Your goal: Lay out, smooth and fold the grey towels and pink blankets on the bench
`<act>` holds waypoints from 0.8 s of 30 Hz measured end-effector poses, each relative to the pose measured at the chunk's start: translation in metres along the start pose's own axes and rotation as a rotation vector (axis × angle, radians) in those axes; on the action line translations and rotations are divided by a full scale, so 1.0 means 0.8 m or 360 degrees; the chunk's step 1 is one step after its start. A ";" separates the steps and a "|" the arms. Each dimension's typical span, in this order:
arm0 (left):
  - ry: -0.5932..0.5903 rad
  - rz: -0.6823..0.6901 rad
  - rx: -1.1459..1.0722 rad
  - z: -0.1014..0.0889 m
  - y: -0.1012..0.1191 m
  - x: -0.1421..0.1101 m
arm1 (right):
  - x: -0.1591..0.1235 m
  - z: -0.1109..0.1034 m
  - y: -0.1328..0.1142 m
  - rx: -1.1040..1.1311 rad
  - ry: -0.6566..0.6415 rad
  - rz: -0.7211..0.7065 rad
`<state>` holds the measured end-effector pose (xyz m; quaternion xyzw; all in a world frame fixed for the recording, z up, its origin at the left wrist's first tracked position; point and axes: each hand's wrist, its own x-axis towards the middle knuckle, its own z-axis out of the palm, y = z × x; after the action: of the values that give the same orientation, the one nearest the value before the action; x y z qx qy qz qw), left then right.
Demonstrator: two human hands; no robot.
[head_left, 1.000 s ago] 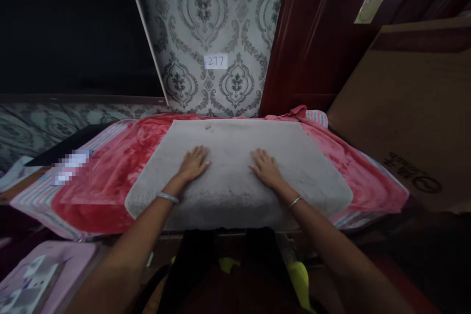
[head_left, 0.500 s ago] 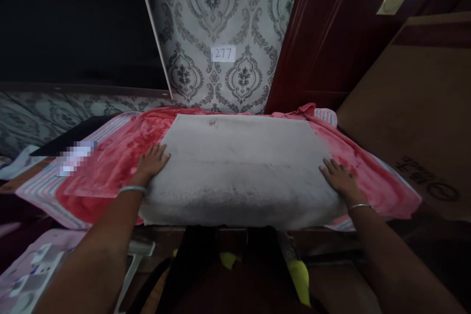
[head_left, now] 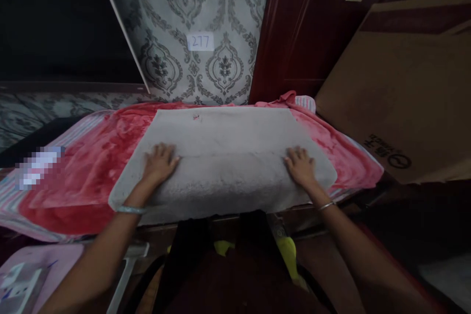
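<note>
To work the grey cloth (head_left: 224,171) flat, both palms are best kept level, with light, even pressure and fingers spread, so that the pile is smoothed rather than dragged. Strokes that run outward from the middle, matched on both sides, should draw out the faint crease (head_left: 230,154) that crosses the cloth between the hands; uneven force is likely to skew the sheet or ruck the red blanket (head_left: 73,181) beneath it. The near portion, which slopes down toward the operator, calls for a gentler touch, since a pull there could slide the whole piece forward. The grip is released on both sides: the left hand (head_left: 161,163) and the right hand (head_left: 300,166) lie palm down, fingers fanned, grasping nothing. The view is dim and slightly blurred, so the amount of pressure cannot be told. The cloth lies under both hands and spans the space between them; the left hand is just inside its left edge, the right hand just inside its right edge, and its far edge lies beyond the fingertips.
</note>
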<state>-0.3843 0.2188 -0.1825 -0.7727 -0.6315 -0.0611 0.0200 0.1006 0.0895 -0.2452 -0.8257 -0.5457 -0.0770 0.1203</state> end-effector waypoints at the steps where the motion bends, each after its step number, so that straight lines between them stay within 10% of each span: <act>1: -0.0069 0.0143 -0.0002 0.006 0.021 -0.008 | -0.010 0.003 -0.024 0.0018 -0.0008 -0.0147; 7: -0.0101 0.0428 -0.0002 0.029 0.066 -0.046 | -0.041 0.012 -0.061 0.0095 0.0131 -0.0417; 16: -0.0099 -0.0130 0.0081 0.013 -0.074 -0.054 | -0.045 0.017 0.110 0.0112 0.0324 0.0180; 24: -0.0187 -0.0480 -0.0032 -0.009 -0.132 -0.051 | -0.033 -0.011 0.104 0.0107 0.0037 0.0507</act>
<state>-0.4962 0.1992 -0.1849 -0.6716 -0.7397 -0.0244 -0.0340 0.1668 0.0324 -0.2529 -0.8964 -0.4086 -0.0483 0.1649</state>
